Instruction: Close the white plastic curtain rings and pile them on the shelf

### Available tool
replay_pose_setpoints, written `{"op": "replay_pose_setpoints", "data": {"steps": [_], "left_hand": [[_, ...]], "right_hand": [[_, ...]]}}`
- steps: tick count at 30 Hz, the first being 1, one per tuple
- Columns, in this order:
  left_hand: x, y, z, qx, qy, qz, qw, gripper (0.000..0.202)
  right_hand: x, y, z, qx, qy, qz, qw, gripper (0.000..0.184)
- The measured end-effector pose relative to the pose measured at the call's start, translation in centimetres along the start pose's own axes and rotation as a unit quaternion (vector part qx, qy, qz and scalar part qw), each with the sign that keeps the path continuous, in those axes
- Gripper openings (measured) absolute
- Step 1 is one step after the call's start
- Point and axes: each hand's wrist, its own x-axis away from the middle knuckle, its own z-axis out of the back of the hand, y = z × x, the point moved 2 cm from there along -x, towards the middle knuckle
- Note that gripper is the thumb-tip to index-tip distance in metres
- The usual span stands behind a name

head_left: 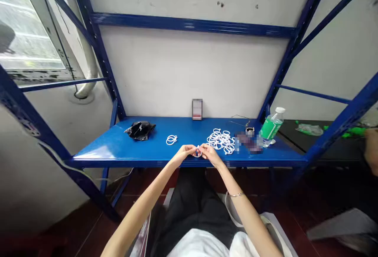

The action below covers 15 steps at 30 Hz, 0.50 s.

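Note:
Near the front edge of the blue table, my left hand (187, 152) and my right hand (209, 153) meet over one white ring (197, 155). Both sets of fingertips pinch its upper part, and the lower curve hangs between them. Just right of my right hand lies a loose pile of white rings (221, 140), several of them overlapping. To the left of my left hand, a small group of similar white rings (171, 139) rests apart from the pile. The fingertips hide the detail of the ring's top.
A crumpled black plastic bag (140, 130) lies on the blue table (106, 146) at left. A small upright box-like thing (197, 109), blurred, stands at the wall. A green-labelled bottle (271, 127) stands at right by blurred items. Blue metal posts (283, 68) frame the table.

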Motion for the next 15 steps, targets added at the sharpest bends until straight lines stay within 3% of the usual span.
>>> {"op": "replay_pose_setpoints", "data": {"steps": [15], "left_hand": [[-0.2, -0.1, -1.4, -0.007, 0.011, 0.019, 1.0, 0.034]], "right_hand": [[0.6, -0.3, -0.2, -0.006, -0.047, -0.027, 0.998, 0.044]]}}
